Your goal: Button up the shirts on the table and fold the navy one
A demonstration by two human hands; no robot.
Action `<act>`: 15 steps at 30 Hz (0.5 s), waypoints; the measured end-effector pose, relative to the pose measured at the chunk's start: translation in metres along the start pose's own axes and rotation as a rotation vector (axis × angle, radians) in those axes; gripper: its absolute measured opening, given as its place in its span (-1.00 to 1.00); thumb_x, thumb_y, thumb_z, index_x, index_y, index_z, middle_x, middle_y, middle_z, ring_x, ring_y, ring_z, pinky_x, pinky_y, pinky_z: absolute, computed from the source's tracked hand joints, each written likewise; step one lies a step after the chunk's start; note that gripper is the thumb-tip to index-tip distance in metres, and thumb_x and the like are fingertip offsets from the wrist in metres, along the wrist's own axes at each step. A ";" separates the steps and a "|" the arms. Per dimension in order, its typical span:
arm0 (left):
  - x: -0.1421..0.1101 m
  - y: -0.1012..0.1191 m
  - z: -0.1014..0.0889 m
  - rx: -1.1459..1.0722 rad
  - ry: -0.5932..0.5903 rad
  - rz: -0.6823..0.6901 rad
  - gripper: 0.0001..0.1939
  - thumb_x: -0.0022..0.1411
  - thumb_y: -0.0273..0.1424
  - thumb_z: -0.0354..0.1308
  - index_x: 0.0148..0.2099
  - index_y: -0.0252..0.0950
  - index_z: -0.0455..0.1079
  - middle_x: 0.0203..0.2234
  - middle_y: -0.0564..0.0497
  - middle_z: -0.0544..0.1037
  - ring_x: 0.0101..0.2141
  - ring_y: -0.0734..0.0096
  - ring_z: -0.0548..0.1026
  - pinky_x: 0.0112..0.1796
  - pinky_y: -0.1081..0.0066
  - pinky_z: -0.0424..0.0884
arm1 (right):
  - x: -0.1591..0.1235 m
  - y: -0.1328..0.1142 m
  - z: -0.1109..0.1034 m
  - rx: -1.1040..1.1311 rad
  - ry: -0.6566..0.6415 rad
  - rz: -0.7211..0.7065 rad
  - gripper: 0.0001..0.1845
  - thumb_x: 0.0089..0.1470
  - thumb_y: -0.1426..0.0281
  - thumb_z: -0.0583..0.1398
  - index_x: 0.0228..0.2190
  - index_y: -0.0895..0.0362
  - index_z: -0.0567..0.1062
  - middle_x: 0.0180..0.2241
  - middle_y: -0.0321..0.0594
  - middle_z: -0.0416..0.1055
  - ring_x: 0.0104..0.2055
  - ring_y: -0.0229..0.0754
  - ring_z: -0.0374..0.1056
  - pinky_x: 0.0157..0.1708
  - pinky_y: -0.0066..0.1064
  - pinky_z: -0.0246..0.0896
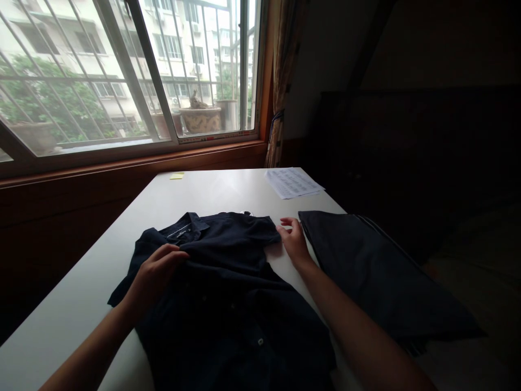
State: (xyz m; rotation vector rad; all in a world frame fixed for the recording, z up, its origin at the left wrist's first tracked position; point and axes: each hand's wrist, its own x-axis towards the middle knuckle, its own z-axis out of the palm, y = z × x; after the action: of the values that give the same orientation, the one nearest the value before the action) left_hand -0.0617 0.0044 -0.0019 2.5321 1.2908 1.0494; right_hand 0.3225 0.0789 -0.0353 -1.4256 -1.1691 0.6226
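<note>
The left hand (158, 269) pinches the dark shirt (232, 282) on the bench (89, 282) below its collar (198, 224), while the right hand (293, 243), grip unclear, meets a sleeve (264, 229), apparently straightening it, which calls for a gentle pull.

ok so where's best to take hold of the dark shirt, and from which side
I'd grip the dark shirt by the hem of its right-hand sleeve in the picture, coming from the right. That sleeve juts sideways toward the right hand, giving a free edge that thumb and fingers could probably pinch; the body lies spread and rumpled, so grabbing there would likely bunch it.
</note>
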 end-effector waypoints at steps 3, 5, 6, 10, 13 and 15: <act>0.023 0.017 -0.015 -0.053 0.098 -0.081 -0.81 0.36 -0.33 0.09 -0.10 -0.20 0.52 -0.18 -0.03 0.51 -0.28 0.36 0.54 -0.31 0.41 0.49 | -0.019 -0.033 -0.002 0.003 -0.353 -0.249 -0.73 0.16 0.19 0.19 -0.20 0.10 0.51 -0.12 -0.13 0.42 -0.22 -0.16 0.36 -0.18 -0.28 0.34; 0.041 0.034 -0.023 -0.081 0.159 -0.140 -0.82 0.34 -0.32 0.11 -0.16 -0.20 0.54 -0.21 -0.01 0.52 -0.27 0.35 0.53 -0.28 0.40 0.46 | -0.038 -0.055 0.002 0.031 -0.667 -0.382 -0.54 0.09 0.14 0.28 0.00 0.02 0.47 0.07 -0.12 0.34 -0.08 -0.11 0.37 -0.13 -0.26 0.35; 0.050 0.043 -0.025 -0.099 0.186 -0.168 -0.83 0.33 -0.32 0.12 -0.18 -0.20 0.54 -0.22 0.00 0.53 -0.26 0.34 0.52 -0.27 0.40 0.45 | -0.048 -0.064 0.005 0.028 -0.766 -0.419 -0.30 -0.02 0.12 0.36 0.14 -0.04 0.36 0.17 -0.12 0.26 0.00 -0.06 0.35 -0.08 -0.23 0.35; 0.083 0.090 -0.027 -0.235 0.260 -0.217 -0.85 0.28 -0.41 0.13 -0.22 -0.19 0.54 -0.25 0.03 0.52 -0.28 0.37 0.52 -0.29 0.42 0.45 | -0.082 -0.086 0.034 -0.057 -0.874 -0.427 0.38 -0.37 0.12 0.52 0.36 -0.12 -0.07 0.27 -0.08 0.15 0.19 0.15 0.23 0.10 -0.03 0.21; 0.100 0.124 -0.023 -0.319 0.264 -0.173 -0.83 0.28 -0.45 0.10 -0.24 -0.20 0.54 -0.26 0.02 0.52 -0.27 0.36 0.53 -0.25 0.39 0.49 | -0.093 -0.092 0.061 -0.038 -0.831 -0.332 -0.06 -0.12 0.22 0.41 0.26 -0.01 0.22 -0.14 -0.17 0.51 -0.18 0.01 0.46 -0.22 -0.20 0.35; 0.104 0.135 -0.022 -0.325 0.273 -0.130 -0.82 0.30 -0.44 0.09 -0.21 -0.20 0.54 -0.21 0.00 0.50 -0.20 0.33 0.53 -0.22 0.36 0.52 | -0.093 -0.099 0.071 0.036 -0.757 -0.285 -0.55 -0.01 0.31 0.32 -0.04 0.11 0.50 -0.41 -0.28 0.50 -0.39 -0.12 0.41 -0.39 -0.34 0.29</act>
State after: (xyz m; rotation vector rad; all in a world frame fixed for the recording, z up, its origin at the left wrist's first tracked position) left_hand 0.0568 -0.0072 0.1221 2.0953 1.2061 1.4774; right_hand 0.1958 0.0127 0.0203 -0.9710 -1.8960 1.0129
